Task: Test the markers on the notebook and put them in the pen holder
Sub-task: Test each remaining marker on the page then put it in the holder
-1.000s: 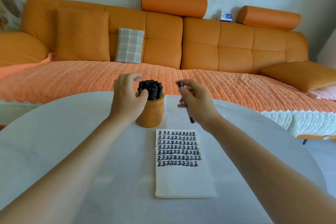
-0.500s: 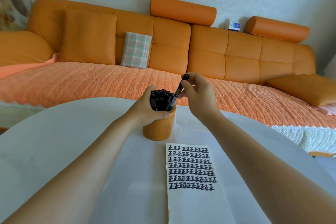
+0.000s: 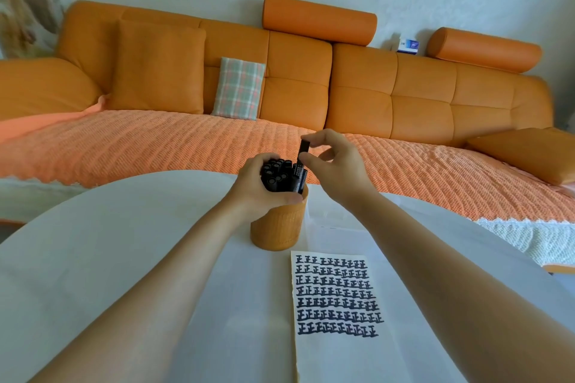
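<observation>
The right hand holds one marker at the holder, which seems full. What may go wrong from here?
The pen holder looks packed with markers, so the marker pinched by the right hand may jam or lift its neighbours. The pinch is only at its top end, so it might slip and fall onto the table. A hard push may tilt the holder, though the left hand steadies it.

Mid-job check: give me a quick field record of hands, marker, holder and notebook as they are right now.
left hand: grips the bundle of black markers at the rim of the round orange-brown pen holder
right hand: pinches one black marker near its top
held marker: upright, lower end inside the holder beside the bundle
notebook: white page with rows of black test marks, flat on the white table
</observation>
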### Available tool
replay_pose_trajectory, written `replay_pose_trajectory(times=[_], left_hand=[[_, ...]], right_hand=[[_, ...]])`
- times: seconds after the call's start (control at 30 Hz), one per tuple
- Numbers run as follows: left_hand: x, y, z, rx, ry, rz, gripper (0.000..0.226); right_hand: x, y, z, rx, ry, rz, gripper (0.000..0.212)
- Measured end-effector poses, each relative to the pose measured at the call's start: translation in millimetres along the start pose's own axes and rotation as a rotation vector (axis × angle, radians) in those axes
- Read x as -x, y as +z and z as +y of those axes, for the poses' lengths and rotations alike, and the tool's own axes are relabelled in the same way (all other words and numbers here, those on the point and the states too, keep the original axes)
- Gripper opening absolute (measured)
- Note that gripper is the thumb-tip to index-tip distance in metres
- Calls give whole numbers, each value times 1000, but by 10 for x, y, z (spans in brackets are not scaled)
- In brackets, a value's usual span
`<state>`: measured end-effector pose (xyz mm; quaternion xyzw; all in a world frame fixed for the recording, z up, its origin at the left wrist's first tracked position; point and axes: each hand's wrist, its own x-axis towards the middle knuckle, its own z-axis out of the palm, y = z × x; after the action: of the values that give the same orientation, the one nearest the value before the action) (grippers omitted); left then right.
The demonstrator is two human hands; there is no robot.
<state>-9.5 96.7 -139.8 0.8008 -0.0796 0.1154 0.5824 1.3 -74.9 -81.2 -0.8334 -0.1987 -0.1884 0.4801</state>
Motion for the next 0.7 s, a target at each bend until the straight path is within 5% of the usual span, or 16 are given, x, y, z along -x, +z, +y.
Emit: replay_pose_trajectory(times=[0.2, 0.43, 0.57, 0.7], left_hand=[[-8, -214, 28, 230, -90, -232, 79], [9, -31, -11, 228, -38, 37, 64], [-7, -3, 23, 161, -14, 73, 70], [-19, -99, 50, 67, -67, -128, 91]], right_hand=[[-47, 16, 28, -20, 2, -77, 17], [11, 45, 134, -88, -24, -24, 20], [28, 46, 154, -100, -34, -19, 19], [108, 114, 170, -30, 14, -91, 13]])
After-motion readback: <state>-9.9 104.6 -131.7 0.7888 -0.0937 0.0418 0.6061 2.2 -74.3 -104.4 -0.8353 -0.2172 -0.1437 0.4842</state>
